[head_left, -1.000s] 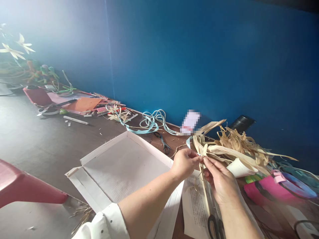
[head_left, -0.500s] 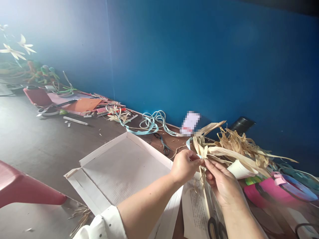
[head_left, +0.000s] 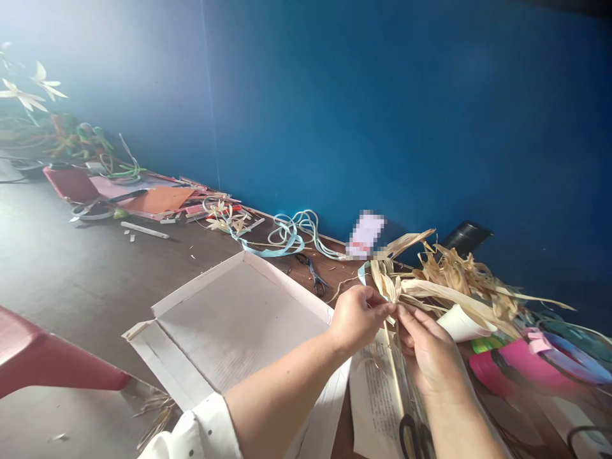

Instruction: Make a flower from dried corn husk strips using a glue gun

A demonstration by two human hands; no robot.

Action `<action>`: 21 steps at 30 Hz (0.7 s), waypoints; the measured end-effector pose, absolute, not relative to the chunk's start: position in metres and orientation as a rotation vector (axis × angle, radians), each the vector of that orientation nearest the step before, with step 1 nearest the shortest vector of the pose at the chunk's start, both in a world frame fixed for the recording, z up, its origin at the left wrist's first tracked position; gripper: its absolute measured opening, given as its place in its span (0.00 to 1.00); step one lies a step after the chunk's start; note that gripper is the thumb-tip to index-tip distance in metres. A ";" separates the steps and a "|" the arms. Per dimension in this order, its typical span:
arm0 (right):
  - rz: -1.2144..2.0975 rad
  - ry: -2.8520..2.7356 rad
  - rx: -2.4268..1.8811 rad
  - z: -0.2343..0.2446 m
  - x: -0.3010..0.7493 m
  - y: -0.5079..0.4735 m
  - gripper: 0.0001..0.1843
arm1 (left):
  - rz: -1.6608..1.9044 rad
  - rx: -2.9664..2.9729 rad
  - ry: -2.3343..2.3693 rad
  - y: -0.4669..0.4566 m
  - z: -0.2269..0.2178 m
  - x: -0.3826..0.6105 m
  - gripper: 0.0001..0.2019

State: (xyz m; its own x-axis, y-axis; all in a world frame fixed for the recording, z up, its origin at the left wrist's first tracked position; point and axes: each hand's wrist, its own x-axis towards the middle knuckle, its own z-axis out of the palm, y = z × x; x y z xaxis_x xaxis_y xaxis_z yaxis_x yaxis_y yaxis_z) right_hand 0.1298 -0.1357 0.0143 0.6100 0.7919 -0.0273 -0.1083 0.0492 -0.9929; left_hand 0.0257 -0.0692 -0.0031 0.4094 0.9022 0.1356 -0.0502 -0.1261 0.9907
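Note:
My left hand (head_left: 358,315) is closed, its thumb and fingertips pinching the base of a small pale dried-husk flower (head_left: 392,289). My right hand (head_left: 430,347) pinches at the same base from the other side, the two sets of fingertips nearly meeting. The petals stick up above the fingers. A thin pale stick (head_left: 394,370) runs down below the hands, but its join with the flower is hidden. Behind the fingers lie long dried corn husks (head_left: 449,293) and a light blue ribbon end (head_left: 362,273). Black-handled scissors (head_left: 408,435) lie below my right hand on a printed page (head_left: 373,408).
A shallow white cardboard box (head_left: 224,312) lies to the left, with small dark scissors (head_left: 313,274) behind it. A white cup (head_left: 463,324) and pink roll (head_left: 504,366) sit at right. A blue wall (head_left: 335,115) closes off the back; a pink stool (head_left: 52,357) stands front left.
My right fingertips have shifted slightly to the right along the flower's base. The petals look more gathered, and the loose strands under the fingers show less. My left hand stays nearly still.

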 end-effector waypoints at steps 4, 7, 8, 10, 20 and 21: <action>0.793 -0.601 -1.342 0.015 0.126 -0.138 0.20 | 1.012 1.417 0.802 -0.067 -0.004 0.027 0.14; 0.819 -0.604 -1.332 0.015 0.124 -0.139 0.21 | 0.995 1.368 0.815 -0.067 -0.002 0.026 0.16; 0.829 -0.599 -1.327 0.016 0.124 -0.139 0.22 | 0.980 1.341 0.812 -0.067 -0.001 0.025 0.16; 0.844 -0.581 -1.311 0.016 0.124 -0.139 0.24 | 0.947 1.273 0.792 -0.068 0.002 0.025 0.17; 1.003 -0.510 -1.178 0.017 0.134 -0.134 0.17 | 0.873 1.072 0.579 -0.068 0.003 0.028 0.17; 1.021 -0.507 -1.167 0.017 0.134 -0.134 0.16 | 0.882 1.058 0.590 -0.068 0.004 0.028 0.17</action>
State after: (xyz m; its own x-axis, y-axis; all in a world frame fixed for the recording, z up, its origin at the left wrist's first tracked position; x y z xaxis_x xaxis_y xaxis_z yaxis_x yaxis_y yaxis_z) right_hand 0.1343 -0.1344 0.0172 0.4823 0.8604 -0.1648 -0.3893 0.0420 -0.9201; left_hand 0.0277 -0.0683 0.0041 0.5346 0.8451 -0.0076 -0.3291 0.2164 0.9192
